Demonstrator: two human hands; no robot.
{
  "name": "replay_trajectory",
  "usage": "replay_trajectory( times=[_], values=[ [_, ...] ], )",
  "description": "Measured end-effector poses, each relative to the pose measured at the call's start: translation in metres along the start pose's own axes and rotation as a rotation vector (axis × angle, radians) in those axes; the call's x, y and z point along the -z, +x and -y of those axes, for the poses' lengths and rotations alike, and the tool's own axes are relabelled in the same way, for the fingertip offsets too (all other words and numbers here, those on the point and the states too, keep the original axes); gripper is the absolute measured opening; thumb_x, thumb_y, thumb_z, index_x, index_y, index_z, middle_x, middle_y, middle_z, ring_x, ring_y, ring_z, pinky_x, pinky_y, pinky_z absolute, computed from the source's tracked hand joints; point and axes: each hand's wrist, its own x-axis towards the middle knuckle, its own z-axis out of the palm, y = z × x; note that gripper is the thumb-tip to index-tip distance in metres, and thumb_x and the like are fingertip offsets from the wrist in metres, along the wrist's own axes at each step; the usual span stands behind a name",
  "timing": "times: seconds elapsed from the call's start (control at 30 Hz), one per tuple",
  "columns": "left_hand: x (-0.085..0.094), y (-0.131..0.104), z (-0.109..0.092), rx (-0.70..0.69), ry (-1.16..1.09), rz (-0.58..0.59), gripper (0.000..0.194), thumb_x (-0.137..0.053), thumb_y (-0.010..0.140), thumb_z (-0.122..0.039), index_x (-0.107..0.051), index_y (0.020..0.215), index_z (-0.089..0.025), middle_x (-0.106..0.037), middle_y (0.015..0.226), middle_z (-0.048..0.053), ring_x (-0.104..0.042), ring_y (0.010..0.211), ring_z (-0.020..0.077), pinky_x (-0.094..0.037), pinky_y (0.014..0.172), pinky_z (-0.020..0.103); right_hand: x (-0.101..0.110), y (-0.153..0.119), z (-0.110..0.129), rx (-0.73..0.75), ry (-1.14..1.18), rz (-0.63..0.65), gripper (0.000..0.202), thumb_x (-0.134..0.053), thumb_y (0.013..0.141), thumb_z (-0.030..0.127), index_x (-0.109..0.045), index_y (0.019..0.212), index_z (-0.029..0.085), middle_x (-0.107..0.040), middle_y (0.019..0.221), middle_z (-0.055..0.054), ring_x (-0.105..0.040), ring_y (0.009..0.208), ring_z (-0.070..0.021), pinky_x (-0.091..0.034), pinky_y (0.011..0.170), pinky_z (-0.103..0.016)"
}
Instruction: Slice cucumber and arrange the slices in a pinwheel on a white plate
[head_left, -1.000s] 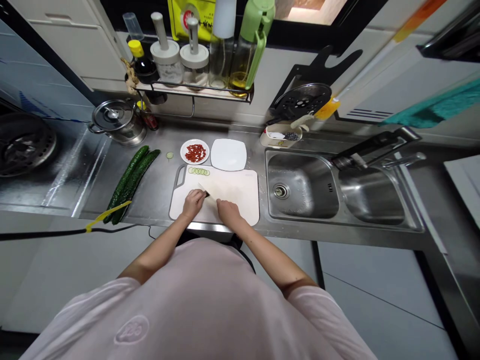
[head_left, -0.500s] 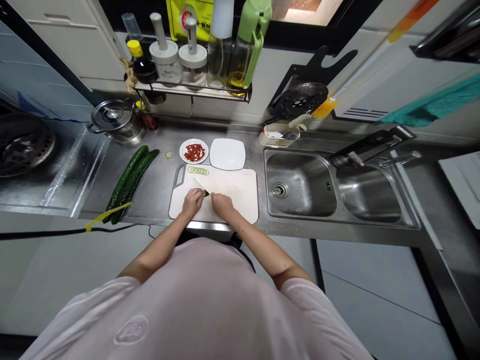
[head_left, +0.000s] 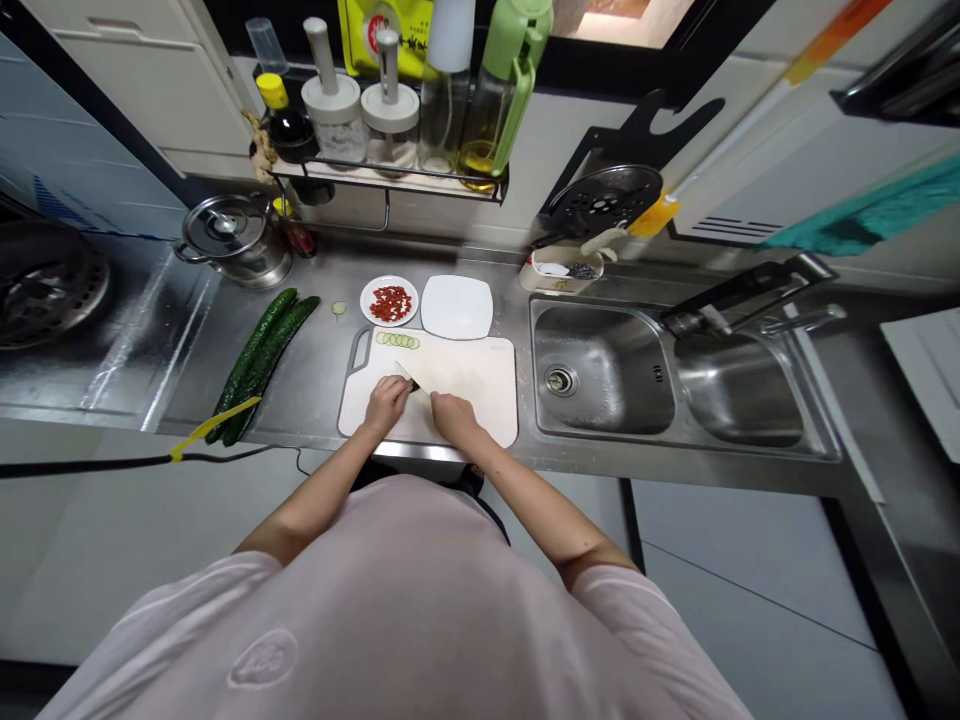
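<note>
Steel counter (head_left: pixel 307 390), right hand (head_left: pixel 454 418) closed around knife (head_left: pixel 412 377), left hand (head_left: pixel 385 403) curled on cucumber piece (head_left: pixel 414 387)

My right hand (head_left: pixel 454 417) hides the handle of the knife (head_left: pixel 409 374), and my left hand (head_left: pixel 386 405) covers part of the dark green piece (head_left: pixel 415 386). The left edge crops the burner (head_left: pixel 49 290); the top cuts the yellow packet (head_left: pixel 409 45).

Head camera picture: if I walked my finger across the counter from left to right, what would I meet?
Black stove burner, two cucumbers, small pale green piece, left hand, right hand, sink.
</note>
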Motion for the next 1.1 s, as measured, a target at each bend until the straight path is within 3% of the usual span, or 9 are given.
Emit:
replay_trajectory(
  times=[0.53,0.87,1.1],
  values=[
    [0.004,0.001,-0.003,-0.007,-0.016,0.016,0.021,-0.043,0.092,-0.027,-0.063,0.091,-0.021,-0.061,0.089,0.007,-0.055,0.087,0.0184,-0.045,0.08,0.035,-0.001,0.025,0.011,0.016,0.007,-0.086,0.028,-0.033,0.088,0.006,-0.051,0.108,0.015,-0.066,0.097,-0.011,-0.063,0.092,-0.0203,-0.047,0.075,-0.029],
    [0.0,0.0,-0.001,-0.005,-0.02,0.001,0.019,-0.045,0.091,-0.025,-0.063,0.09,-0.02,-0.061,0.088,0.007,-0.053,0.086,0.0176,-0.045,0.081,0.034,-0.011,-0.001,-0.004,0.0,-0.002,-0.019,0.024,-0.034,0.088,0.009,-0.052,0.103,0.015,-0.067,0.094,-0.011,-0.064,0.09,-0.0224,-0.047,0.072,-0.031],
    [0.0,0.0,-0.001,-0.012,-0.013,0.0,0.019,-0.045,0.091,-0.025,-0.063,0.091,-0.02,-0.062,0.088,0.007,-0.054,0.086,0.0176,-0.045,0.08,0.034,-0.009,0.004,-0.002,0.004,-0.006,-0.027,0.024,-0.037,0.086,0.006,-0.053,0.102,0.015,-0.067,0.092,-0.01,-0.064,0.09,-0.0218,-0.046,0.072,-0.03]
  ],
)
